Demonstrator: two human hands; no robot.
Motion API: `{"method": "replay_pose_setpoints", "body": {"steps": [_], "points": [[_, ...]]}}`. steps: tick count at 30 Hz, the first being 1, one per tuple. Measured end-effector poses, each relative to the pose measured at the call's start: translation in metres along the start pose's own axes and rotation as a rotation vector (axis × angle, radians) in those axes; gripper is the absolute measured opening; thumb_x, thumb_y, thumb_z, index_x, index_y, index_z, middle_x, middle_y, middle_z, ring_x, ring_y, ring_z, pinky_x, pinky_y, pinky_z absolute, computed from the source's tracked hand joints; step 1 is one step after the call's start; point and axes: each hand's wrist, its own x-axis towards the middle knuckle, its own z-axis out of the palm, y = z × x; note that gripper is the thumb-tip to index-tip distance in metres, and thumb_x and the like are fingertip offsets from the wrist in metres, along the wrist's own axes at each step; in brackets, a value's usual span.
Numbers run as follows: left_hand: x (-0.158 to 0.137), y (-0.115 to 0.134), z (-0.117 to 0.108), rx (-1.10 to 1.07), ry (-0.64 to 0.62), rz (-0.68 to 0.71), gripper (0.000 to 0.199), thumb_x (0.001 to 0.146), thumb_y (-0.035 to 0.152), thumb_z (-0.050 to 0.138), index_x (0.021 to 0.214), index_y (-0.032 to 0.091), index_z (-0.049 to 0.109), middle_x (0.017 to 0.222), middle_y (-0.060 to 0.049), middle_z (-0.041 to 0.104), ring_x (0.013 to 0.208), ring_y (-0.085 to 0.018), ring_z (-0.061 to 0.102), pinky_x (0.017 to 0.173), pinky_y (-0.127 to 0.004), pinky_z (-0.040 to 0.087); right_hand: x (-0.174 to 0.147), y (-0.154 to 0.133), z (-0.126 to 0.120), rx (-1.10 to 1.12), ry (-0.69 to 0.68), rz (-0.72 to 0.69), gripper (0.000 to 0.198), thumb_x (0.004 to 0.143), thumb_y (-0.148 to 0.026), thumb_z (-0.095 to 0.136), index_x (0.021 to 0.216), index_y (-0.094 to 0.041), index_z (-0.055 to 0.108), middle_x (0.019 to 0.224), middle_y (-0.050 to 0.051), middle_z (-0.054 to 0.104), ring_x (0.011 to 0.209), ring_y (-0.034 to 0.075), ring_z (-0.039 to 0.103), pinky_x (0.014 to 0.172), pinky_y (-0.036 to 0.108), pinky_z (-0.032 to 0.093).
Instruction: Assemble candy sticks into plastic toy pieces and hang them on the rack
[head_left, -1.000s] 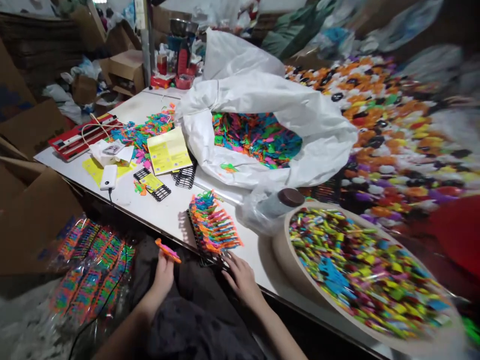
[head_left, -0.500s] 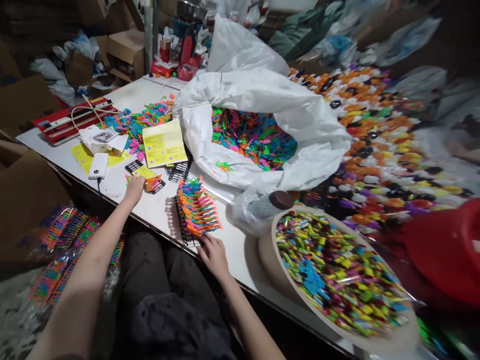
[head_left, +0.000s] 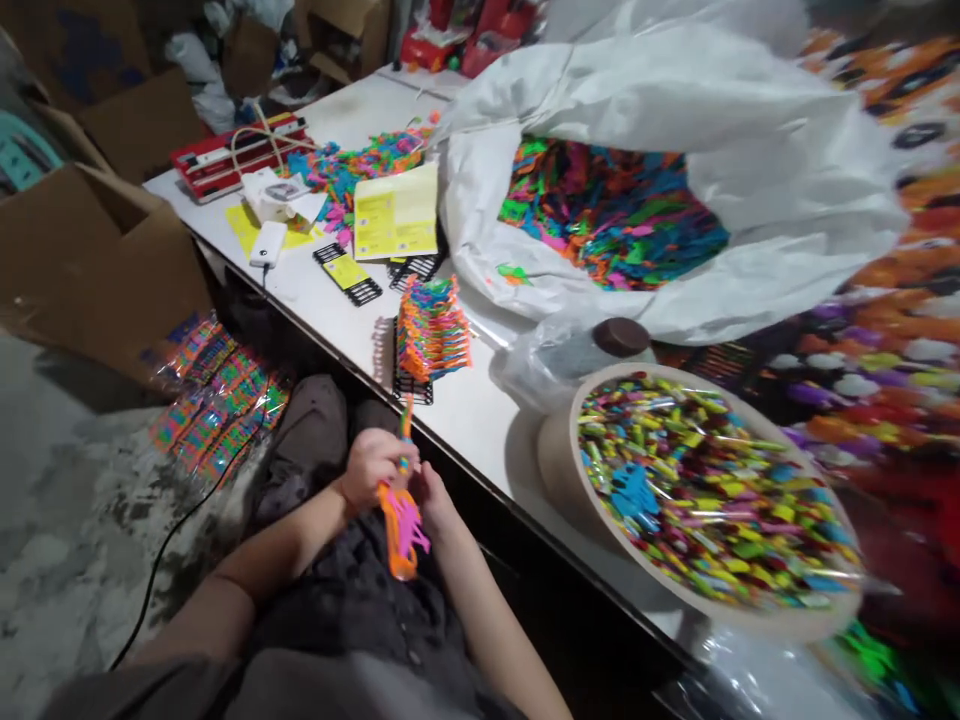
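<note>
My left hand (head_left: 375,466) is closed around several plastic pieces (head_left: 402,530), orange and pink with a little blue, held over my lap just off the table's front edge. Close against it on the right is my right hand (head_left: 436,505); its fingers are mostly hidden beside the pieces, so their grip does not show. On the table above both hands, a black plastic grid (head_left: 414,390) carries a dense row of multicoloured plastic pieces (head_left: 433,330). Farther left lies a black grid with a yellow label (head_left: 347,272).
A white sack (head_left: 795,170) of coloured pieces stands at the back. A tub (head_left: 559,465) of small colourful parts sits right, near a bottle in clear plastic (head_left: 585,350). A yellow printed sheet (head_left: 395,215), power bank (head_left: 268,244) and red device (head_left: 199,170) lie left. Bagged pieces (head_left: 217,400) lie on the floor.
My left hand has left the labelled grid, bringing the orange pieces down to my lap. My right hand has drawn back from the row of pieces to meet it. The view has shifted.
</note>
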Motion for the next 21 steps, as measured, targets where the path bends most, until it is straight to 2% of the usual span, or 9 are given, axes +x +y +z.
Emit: {"method": "replay_pose_setpoints", "body": {"steps": [2, 4, 7, 9, 13, 15, 17, 19, 21], "points": [[-0.014, 0.033, 0.004, -0.022, 0.093, 0.072, 0.018, 0.083, 0.027, 0.055, 0.069, 0.021, 0.046, 0.092, 0.000, 0.067, 0.088, -0.008, 0.058, 0.082, -0.026, 0.047, -0.023, 0.001, 0.012, 0.083, 0.053, 0.105, 0.055, 0.064, -0.070, 0.056, 0.079, -0.018, 0.062, 0.079, 0.007, 0.065, 0.076, 0.020, 0.061, 0.067, 0.032, 0.050], [-0.021, 0.049, -0.001, -0.004, 0.061, 0.062, 0.017, 0.085, 0.029, 0.050, 0.070, 0.021, 0.049, 0.094, -0.001, 0.068, 0.091, -0.009, 0.059, 0.083, -0.027, 0.047, -0.038, 0.000, 0.015, 0.090, 0.121, 0.131, 0.048, 0.062, -0.062, 0.063, 0.080, -0.017, 0.060, 0.078, 0.005, 0.064, 0.071, 0.018, 0.060, 0.064, 0.030, 0.050], [-0.030, 0.057, -0.012, -0.014, -0.134, -0.031, 0.024, 0.088, 0.035, 0.043, 0.068, 0.022, 0.049, 0.097, -0.004, 0.069, 0.097, -0.012, 0.060, 0.085, -0.031, 0.047, -0.047, -0.003, 0.013, 0.087, 0.182, 0.054, 0.045, 0.063, -0.054, 0.066, 0.087, -0.016, 0.057, 0.082, 0.005, 0.063, 0.070, 0.016, 0.059, 0.062, 0.029, 0.050], [-0.039, 0.060, -0.016, -0.061, -0.215, -0.104, 0.020, 0.086, 0.034, 0.045, 0.070, 0.022, 0.049, 0.101, -0.006, 0.067, 0.101, -0.013, 0.059, 0.087, -0.032, 0.046, -0.051, -0.006, 0.010, 0.082, 0.239, -0.037, 0.043, 0.065, -0.052, 0.064, 0.088, -0.018, 0.055, 0.081, 0.005, 0.063, 0.069, 0.015, 0.059, 0.060, 0.028, 0.050], [-0.059, 0.060, -0.025, -0.068, -0.191, -0.211, 0.011, 0.084, 0.029, 0.047, 0.076, 0.021, 0.050, 0.108, -0.008, 0.064, 0.103, -0.014, 0.058, 0.091, -0.034, 0.044, -0.059, -0.016, 0.006, 0.084, 0.375, -0.149, 0.042, 0.066, -0.055, 0.063, 0.082, -0.019, 0.050, 0.070, 0.001, 0.061, 0.051, 0.009, 0.052, 0.047, 0.022, 0.042], [-0.070, 0.050, -0.039, -0.036, -0.183, -0.291, 0.015, 0.084, 0.032, 0.046, 0.075, 0.021, 0.050, 0.108, -0.009, 0.064, 0.103, -0.015, 0.057, 0.092, -0.035, 0.042, -0.062, -0.024, 0.001, 0.063, 0.399, -0.187, 0.047, 0.065, -0.059, 0.063, 0.082, -0.018, 0.047, 0.063, 0.000, 0.059, 0.042, 0.007, 0.045, 0.042, 0.021, 0.036], [-0.081, 0.028, -0.061, 0.024, -0.223, -0.427, 0.018, 0.083, 0.035, 0.046, 0.074, 0.020, 0.049, 0.108, -0.010, 0.063, 0.105, -0.017, 0.055, 0.095, -0.037, 0.041, -0.061, -0.032, -0.007, 0.013, 0.425, -0.237, 0.051, 0.064, -0.061, 0.063, 0.085, -0.018, 0.045, 0.061, -0.001, 0.059, 0.035, 0.006, 0.039, 0.039, 0.021, 0.032], [-0.094, -0.006, -0.087, 0.131, -0.283, -0.613, 0.013, 0.080, 0.032, 0.049, 0.075, 0.020, 0.048, 0.110, -0.010, 0.060, 0.108, -0.018, 0.053, 0.098, -0.037, 0.040, -0.055, -0.040, -0.016, -0.045, 0.471, -0.261, 0.053, 0.064, -0.062, 0.062, 0.088, -0.017, 0.044, 0.066, 0.001, 0.062, 0.034, 0.006, 0.038, 0.038, 0.022, 0.031], [-0.109, -0.049, -0.112, 0.244, -0.320, -0.794, 0.008, 0.076, 0.024, 0.051, 0.079, 0.018, 0.047, 0.112, -0.012, 0.058, 0.110, -0.018, 0.050, 0.101, -0.037, 0.038, -0.043, -0.047, -0.027, -0.117, 0.549, -0.263, 0.051, 0.065, -0.059, 0.061, 0.088, -0.016, 0.044, 0.071, 0.004, 0.063, 0.037, 0.008, 0.043, 0.039, 0.022, 0.033]]}}
